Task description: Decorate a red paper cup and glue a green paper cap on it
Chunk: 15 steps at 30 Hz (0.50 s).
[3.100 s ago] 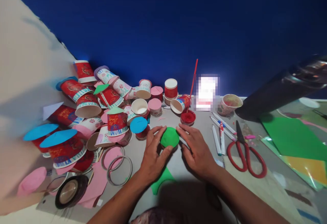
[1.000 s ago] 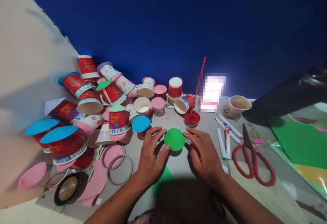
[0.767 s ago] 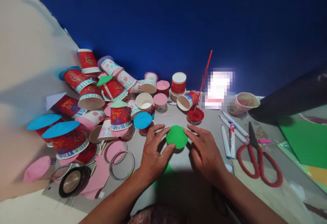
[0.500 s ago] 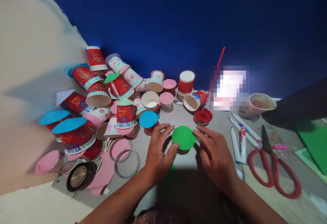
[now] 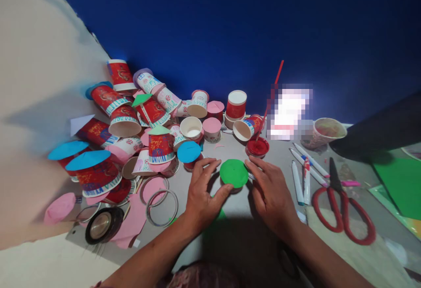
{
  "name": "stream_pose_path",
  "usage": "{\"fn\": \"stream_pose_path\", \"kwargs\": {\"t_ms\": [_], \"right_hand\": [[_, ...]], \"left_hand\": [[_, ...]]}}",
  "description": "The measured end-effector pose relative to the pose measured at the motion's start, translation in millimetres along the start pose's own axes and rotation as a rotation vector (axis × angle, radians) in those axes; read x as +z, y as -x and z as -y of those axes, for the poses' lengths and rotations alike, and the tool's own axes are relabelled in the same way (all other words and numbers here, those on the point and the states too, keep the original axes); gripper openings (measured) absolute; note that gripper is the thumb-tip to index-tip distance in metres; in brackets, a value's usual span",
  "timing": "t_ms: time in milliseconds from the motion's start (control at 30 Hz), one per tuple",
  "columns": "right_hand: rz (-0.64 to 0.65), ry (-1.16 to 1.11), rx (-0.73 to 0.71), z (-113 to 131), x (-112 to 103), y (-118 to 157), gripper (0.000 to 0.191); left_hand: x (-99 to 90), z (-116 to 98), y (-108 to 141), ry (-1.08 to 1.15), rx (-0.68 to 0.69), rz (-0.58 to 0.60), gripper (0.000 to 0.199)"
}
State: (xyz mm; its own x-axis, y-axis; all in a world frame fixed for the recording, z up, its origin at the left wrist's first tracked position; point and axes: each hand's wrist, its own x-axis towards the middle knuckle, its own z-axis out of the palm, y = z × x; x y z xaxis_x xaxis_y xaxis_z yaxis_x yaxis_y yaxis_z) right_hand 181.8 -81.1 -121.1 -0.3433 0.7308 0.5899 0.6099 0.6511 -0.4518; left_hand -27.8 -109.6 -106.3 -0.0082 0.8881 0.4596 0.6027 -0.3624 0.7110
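While the left hand (image 5: 205, 196) curves around the green paper circle (image 5: 234, 173) — thumb at its near edge, fingers apart — the right hand (image 5: 272, 187) flanks its other side, fingers loosely spread. The circle sits atop a small cup (image 5: 237, 190) on the desk (image 5: 279, 151), between the 2 hands, near a red dish (image 5: 257, 154).

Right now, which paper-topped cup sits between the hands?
The bright-green-topped cup, between the left hand and right hand. All others, even the nearest blue-topped cup, are outside the hands.
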Motion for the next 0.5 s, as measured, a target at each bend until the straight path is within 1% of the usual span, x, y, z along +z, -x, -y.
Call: {"fn": "stream_pose_path", "kwargs": {"t_ms": [100,200,267,367,433,500], "right_hand": [[0.023,0.007,-0.004,-2.2,-0.2,0.6,0.063],[-0.019,0.002,0.008,-3.4,-2.5,0.8,0.057],[-0.034,0.000,0.016,-2.8,-2.9,0.4,0.060],[0.003,-0.001,-0.003,-1.3,-0.8,-0.2,0.068],[0.040,0.002,-0.022,-1.2,0.6,-0.1,0.069],[0.053,0.005,-0.027,-1.7,1.0,0.4,0.067]], "left_hand": [[0.9,-0.2,-0.9,-0.028,0.002,0.008,0.041],[0.1,-0.5,-1.4,-0.025,-0.010,0.006,0.037],[-0.3,-0.6,-1.6,-0.011,-0.010,0.005,0.037],[1.2,-0.8,-1.9,-0.004,0.010,0.008,0.041],[2.9,-1.0,-2.2,-0.018,0.006,0.004,0.044],[4.0,-1.4,-2.3,-0.030,-0.007,-0.004,0.042]]}}
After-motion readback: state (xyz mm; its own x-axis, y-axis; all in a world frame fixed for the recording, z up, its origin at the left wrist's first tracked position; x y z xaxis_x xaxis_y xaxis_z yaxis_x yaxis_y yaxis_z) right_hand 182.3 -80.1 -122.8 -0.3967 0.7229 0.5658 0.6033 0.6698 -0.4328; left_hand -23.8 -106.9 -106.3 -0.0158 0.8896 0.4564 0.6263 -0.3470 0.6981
